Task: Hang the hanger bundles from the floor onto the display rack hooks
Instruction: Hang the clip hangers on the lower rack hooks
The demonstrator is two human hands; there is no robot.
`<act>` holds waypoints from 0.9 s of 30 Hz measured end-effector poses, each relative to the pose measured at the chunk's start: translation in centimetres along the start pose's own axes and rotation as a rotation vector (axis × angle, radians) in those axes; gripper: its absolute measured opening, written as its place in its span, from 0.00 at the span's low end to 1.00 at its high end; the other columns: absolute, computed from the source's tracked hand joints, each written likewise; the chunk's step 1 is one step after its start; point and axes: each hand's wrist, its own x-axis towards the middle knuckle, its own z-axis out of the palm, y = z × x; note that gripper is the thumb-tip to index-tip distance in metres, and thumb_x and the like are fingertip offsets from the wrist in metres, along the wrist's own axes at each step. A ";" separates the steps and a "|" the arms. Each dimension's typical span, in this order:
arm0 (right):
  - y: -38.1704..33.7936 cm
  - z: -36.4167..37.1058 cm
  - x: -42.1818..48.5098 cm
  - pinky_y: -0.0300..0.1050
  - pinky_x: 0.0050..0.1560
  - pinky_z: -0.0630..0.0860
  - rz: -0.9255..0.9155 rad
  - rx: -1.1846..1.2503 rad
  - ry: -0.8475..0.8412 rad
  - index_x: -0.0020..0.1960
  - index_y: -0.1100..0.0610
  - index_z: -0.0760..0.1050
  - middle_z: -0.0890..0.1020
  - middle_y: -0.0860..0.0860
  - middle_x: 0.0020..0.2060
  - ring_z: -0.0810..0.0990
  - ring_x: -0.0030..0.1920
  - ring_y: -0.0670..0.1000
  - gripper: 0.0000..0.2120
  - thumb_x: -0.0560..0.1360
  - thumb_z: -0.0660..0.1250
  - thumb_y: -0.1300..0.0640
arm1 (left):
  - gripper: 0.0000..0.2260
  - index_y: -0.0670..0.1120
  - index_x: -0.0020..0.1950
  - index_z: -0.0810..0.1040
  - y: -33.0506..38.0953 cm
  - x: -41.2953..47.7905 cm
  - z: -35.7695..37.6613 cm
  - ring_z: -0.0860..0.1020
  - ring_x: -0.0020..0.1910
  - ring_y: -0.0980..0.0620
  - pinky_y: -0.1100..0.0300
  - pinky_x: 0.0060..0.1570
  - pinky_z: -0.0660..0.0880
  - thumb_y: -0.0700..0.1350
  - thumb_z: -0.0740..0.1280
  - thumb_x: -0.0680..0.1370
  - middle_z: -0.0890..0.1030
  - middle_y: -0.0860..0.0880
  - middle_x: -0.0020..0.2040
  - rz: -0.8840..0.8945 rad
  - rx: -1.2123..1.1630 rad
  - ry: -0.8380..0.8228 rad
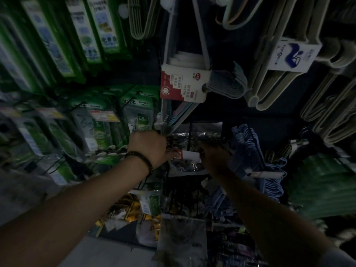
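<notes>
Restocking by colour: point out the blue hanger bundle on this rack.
The blue hanger bundle hangs just right of the right hand, low on the rack. The other bundles, higher up, look pale grey or beige.

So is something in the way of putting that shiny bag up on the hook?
Hard to tell in the dark. Both hands, left hand and right hand, are already on the clear plastic pack. Hanging bundles crowd close: pastel hangers just above, blue hangers beside it.

Green packaged goods [57, 41] hanging left; yellow packets [133, 209] low centre; price tag [104, 115] among green packs.
</notes>
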 end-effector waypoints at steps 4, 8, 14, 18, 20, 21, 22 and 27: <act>0.3 1.7 1.0 0.55 0.43 0.83 0.038 0.018 -0.050 0.59 0.55 0.84 0.87 0.57 0.47 0.86 0.45 0.62 0.14 0.74 0.74 0.57 | 0.34 0.50 0.33 0.66 -0.3 0.1 0.1 0.70 0.32 0.51 0.59 0.41 0.75 0.83 0.52 0.70 0.70 0.52 0.31 -0.041 -0.053 -0.072; 1.6 2.5 1.1 0.64 0.64 0.76 0.150 0.154 -0.089 0.66 0.53 0.81 0.81 0.57 0.63 0.78 0.66 0.63 0.18 0.77 0.69 0.52 | 0.36 0.51 0.35 0.71 -0.4 0.4 0.9 0.72 0.31 0.51 0.58 0.39 0.74 0.84 0.51 0.69 0.75 0.51 0.33 -0.053 -0.125 -0.120; -4.0 -2.6 -6.7 0.50 0.43 0.79 0.366 0.330 -0.033 0.58 0.54 0.83 0.85 0.57 0.53 0.85 0.49 0.60 0.09 0.81 0.69 0.53 | 0.45 0.47 0.34 0.75 -1.4 2.0 3.7 0.74 0.28 0.49 0.56 0.33 0.73 0.88 0.47 0.61 0.74 0.48 0.29 -0.021 -0.426 -0.305; -7.2 -3.9 -9.7 0.46 0.54 0.78 0.202 0.553 -0.251 0.68 0.47 0.76 0.79 0.49 0.63 0.81 0.60 0.52 0.20 0.81 0.65 0.39 | 0.40 0.49 0.28 0.67 -1.7 3.0 4.9 0.64 0.23 0.49 0.55 0.30 0.66 0.87 0.51 0.60 0.64 0.49 0.24 0.112 -0.641 -0.358; -8.2 -4.3 -9.2 0.46 0.58 0.75 0.172 0.554 -0.317 0.76 0.45 0.68 0.74 0.49 0.69 0.77 0.65 0.52 0.29 0.80 0.64 0.33 | 0.37 0.49 0.27 0.65 -1.6 3.2 5.1 0.63 0.24 0.50 0.54 0.31 0.64 0.85 0.55 0.61 0.63 0.49 0.24 0.126 -0.761 -0.366; -8.5 -4.4 -8.8 0.47 0.61 0.75 0.157 0.518 -0.341 0.78 0.46 0.65 0.73 0.50 0.72 0.74 0.68 0.53 0.33 0.79 0.63 0.31 | 0.35 0.49 0.26 0.64 -1.6 3.2 5.3 0.63 0.23 0.50 0.54 0.31 0.64 0.83 0.57 0.61 0.63 0.49 0.24 0.122 -0.817 -0.369; -8.9 -4.4 -8.4 0.51 0.65 0.75 0.129 0.453 -0.357 0.79 0.47 0.64 0.71 0.50 0.73 0.72 0.72 0.54 0.35 0.78 0.63 0.30 | 0.34 0.49 0.26 0.63 -1.5 3.3 5.6 0.63 0.23 0.50 0.54 0.32 0.63 0.82 0.58 0.63 0.63 0.49 0.24 0.120 -0.862 -0.374; -9.3 -4.4 -6.3 0.51 0.59 0.81 0.103 0.426 -0.396 0.76 0.46 0.72 0.81 0.46 0.67 0.81 0.63 0.49 0.35 0.75 0.66 0.28 | 0.33 0.46 0.34 0.75 -1.3 3.1 7.4 0.74 0.33 0.47 0.54 0.36 0.67 0.77 0.62 0.71 0.73 0.45 0.31 0.149 -1.014 -0.365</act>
